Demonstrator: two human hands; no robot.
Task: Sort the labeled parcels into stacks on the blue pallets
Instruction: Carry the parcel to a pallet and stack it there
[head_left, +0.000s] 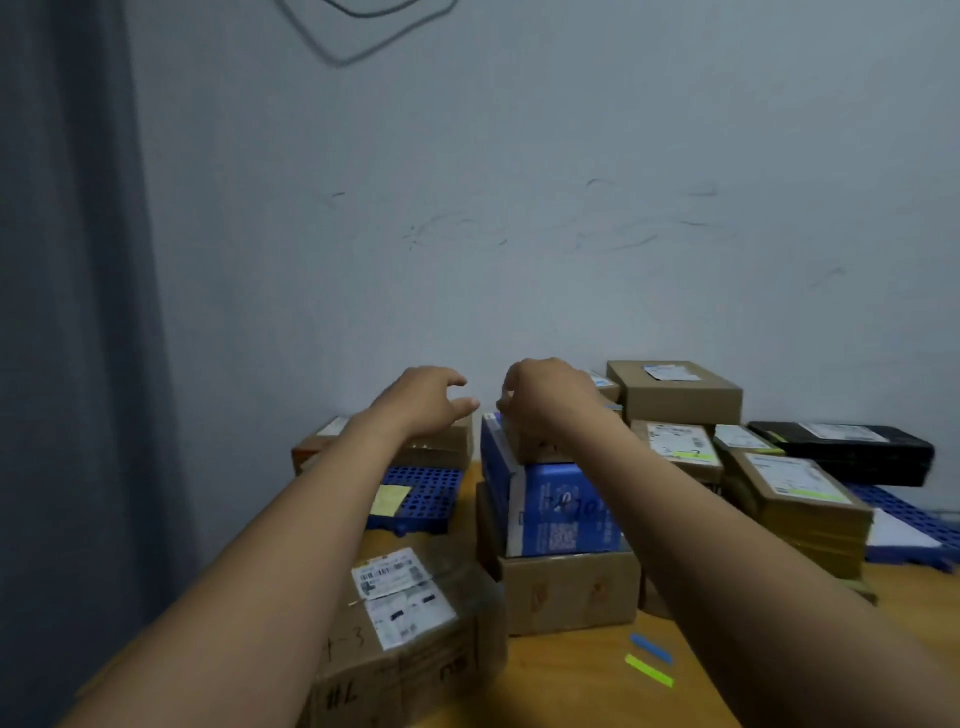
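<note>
My right hand (545, 397) curls over the far end of a small brown parcel (537, 447) that lies on top of a blue box (558, 512). That blue box rests on a larger brown carton (569, 590). My left hand (428, 400) hovers with loosely spread fingers above a brown parcel (441, 444) on the left blue pallet (421, 493), which carries a yellow note (389, 500). A labeled carton (410, 634) sits near me at the left.
At the right a stack of brown parcels (795, 506), a box on top (675, 392) and a black parcel (852, 449) sit around another blue pallet (914, 525). Blue and green strips (649, 660) lie on the wooden table. A grey curtain hangs at the left.
</note>
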